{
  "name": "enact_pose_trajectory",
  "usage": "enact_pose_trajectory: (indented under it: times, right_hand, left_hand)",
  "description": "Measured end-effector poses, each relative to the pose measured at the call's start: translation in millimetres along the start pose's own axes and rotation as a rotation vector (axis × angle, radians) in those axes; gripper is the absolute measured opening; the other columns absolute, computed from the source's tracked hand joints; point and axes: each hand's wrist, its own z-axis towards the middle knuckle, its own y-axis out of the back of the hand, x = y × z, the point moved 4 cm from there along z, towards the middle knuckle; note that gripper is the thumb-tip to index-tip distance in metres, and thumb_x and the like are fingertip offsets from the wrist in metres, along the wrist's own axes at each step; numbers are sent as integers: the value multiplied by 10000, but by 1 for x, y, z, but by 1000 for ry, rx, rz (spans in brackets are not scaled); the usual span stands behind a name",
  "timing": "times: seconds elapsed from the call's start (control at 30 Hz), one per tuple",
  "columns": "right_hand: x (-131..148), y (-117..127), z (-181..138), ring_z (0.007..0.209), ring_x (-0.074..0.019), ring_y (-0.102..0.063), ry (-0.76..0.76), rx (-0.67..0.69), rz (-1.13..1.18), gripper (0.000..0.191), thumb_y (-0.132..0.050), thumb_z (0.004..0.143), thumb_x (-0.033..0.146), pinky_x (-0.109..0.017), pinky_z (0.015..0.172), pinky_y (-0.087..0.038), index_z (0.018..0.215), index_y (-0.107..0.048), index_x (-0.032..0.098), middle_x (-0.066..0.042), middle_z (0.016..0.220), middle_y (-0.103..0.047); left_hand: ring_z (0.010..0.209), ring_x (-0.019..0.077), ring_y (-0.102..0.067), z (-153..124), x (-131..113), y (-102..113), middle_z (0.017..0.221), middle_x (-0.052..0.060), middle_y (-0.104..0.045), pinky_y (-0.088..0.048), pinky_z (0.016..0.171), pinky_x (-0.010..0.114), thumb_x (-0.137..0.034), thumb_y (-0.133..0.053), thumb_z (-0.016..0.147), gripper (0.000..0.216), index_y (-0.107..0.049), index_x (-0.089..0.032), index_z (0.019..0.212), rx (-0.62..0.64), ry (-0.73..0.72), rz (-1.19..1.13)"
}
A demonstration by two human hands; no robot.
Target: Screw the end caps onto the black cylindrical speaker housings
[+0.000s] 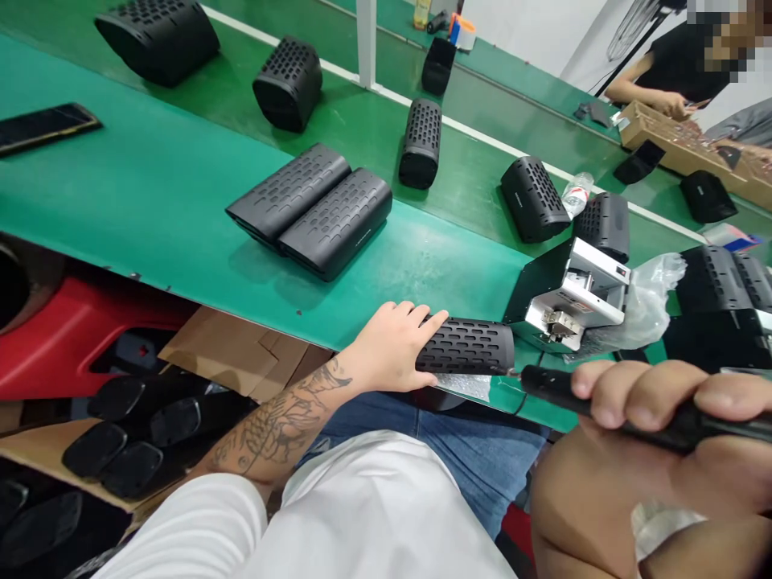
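My left hand (395,346) grips the left end of a black slotted housing (467,346), fingers over its top and thumb along the near side. The housing lies at the near edge of the green bench. In the right foreground my right hand (651,410) is wrapped round a black electric screwdriver (548,384). Its bit points left and meets the lower right corner of the housing; whether a screw sits there is too small to tell. Past the housing stands a black and silver screw feeder (572,297). Two closed slotted housings (338,221) lie side by side further up the bench.
Several black housings, one (531,197) near the feeder, stand along a green conveyor belt (355,121) behind the bench. A phone (48,129) lies far left. Below left, a carton (36,446) holds more black housings. Across the line, a person (675,80) works at a cardboard tray (657,137).
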Motion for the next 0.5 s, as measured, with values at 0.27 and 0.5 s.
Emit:
enact_pose_trajectory:
  times: [0.27,0.5]
  right_hand:
    - [-12,-85,-20,481,-168,-634,-157,140,142,231,-948,963,404,-384,557,-628,1013,-776,259,52,678,-709]
    - [-31,-93,-15,450,-122,-618,-178,209,143,303,-962,969,382,-303,540,-624,898,-701,248,76,639,-681]
  left_hand:
    - [1297,388,-705,2,0,0,1545,212,-719,-503,1005,453,-665,-878,931,1035,-524,-150,1756,-4,6,-14]
    - [1304,383,-696,3,0,3,1551,198,-710,-503,999,459,-666,-897,924,1055,-514,-150,1761,27,15,-39]
